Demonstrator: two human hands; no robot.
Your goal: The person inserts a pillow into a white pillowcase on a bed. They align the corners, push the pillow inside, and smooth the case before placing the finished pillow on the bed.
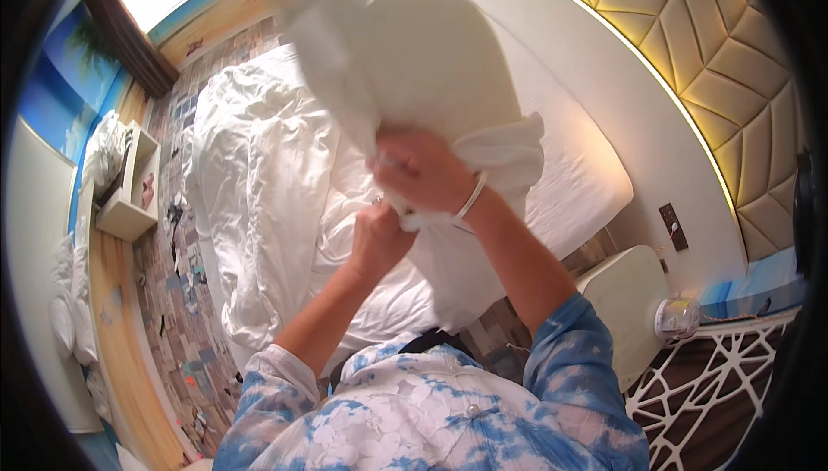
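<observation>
A white pillow [440, 65] in a loose white pillowcase is lifted above the bed, its far end raised and slightly blurred. My right hand [423, 169], with a white bangle at the wrist, is closed on the gathered near end of the case. Just below and to the left, my left hand [379, 234] grips the same bunched cloth in a fist. A loose flap of the case [509, 147] hangs out to the right of my right hand. Underneath lies a crumpled white duvet [267, 152], heaped over the left part of the bed.
A white-sheeted mattress [573, 165] shows at the right, beside a padded headboard wall [724, 65]. A pale stool or chair [625, 307] stands near right, by a clear round container [677, 318]. Small scraps litter the patchwork floor [177, 298]. A low open cabinet [134, 186] stands left.
</observation>
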